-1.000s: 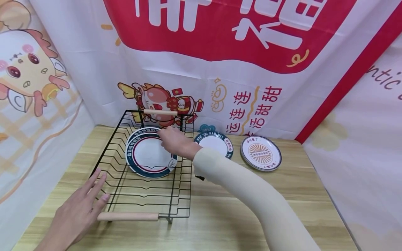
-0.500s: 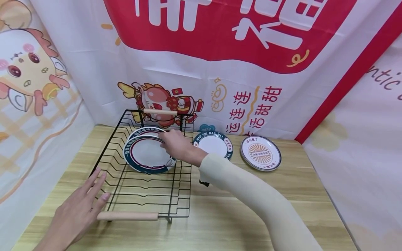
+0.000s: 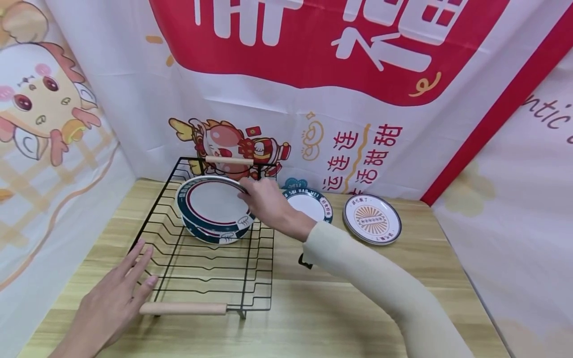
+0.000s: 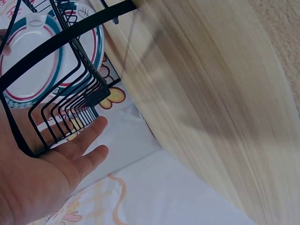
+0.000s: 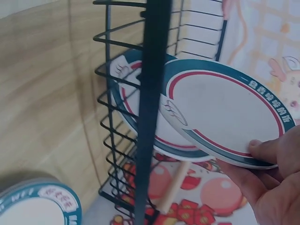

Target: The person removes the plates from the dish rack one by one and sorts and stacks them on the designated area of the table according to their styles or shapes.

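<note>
My right hand [image 3: 273,201] pinches the right rim of a white plate [image 3: 215,201] with a dark green border and red ring. In the right wrist view the thumb lies on the plate's face, with fingers beneath the rim. The held plate is tilted above the black wire dish rack [image 3: 214,258]. Behind it a second, matching plate [image 5: 171,136] stands in the rack, mostly covered in the head view. My left hand [image 3: 109,301] rests at the rack's front left corner, beside the wooden handle [image 3: 183,309], fingers extended along the side wires.
Right of the rack, a green-rimmed plate [image 3: 306,205] lies partly hidden behind my right forearm. Farther right is a small stack of plates [image 3: 371,219] with an orange sunburst print. Printed cloth [image 3: 277,109] hangs along the back of the wooden table [image 3: 358,298].
My right hand has lifted the front plate up out of its slot and tipped it flatter, shifting slightly right. The second plate now shows below it. My left hand has stayed put.
</note>
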Motion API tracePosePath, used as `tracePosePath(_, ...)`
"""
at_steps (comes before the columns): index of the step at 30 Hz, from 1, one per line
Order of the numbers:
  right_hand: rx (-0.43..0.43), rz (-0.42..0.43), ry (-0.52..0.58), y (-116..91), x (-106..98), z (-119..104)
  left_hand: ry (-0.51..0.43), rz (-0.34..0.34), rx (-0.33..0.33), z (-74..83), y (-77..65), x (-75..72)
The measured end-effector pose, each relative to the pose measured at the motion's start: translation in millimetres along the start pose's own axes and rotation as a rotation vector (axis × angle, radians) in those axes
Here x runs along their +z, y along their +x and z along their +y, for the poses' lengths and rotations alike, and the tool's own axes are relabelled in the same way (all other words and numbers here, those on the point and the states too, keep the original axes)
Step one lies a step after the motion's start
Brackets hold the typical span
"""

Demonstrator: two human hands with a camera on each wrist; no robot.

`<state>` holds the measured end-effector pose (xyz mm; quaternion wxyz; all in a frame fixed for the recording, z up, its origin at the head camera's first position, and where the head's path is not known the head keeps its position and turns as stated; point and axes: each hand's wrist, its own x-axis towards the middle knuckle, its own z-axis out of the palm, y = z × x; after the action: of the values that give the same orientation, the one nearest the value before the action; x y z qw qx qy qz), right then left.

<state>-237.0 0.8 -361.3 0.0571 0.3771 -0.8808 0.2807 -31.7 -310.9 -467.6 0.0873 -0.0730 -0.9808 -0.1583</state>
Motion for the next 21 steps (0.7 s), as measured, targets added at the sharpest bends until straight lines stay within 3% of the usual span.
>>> tracePosePath(13, 0.005, 0.267, 0.02, -38, -60, 6, 0.0, 0.0, 0.007, -1.1, 0.2, -0.2)
tracePosePath(21, 0.076, 0.315, 0.029, -73, -84, 23, -0.006, -0.001, 0.005, -2.1, 0.1, 1.3)
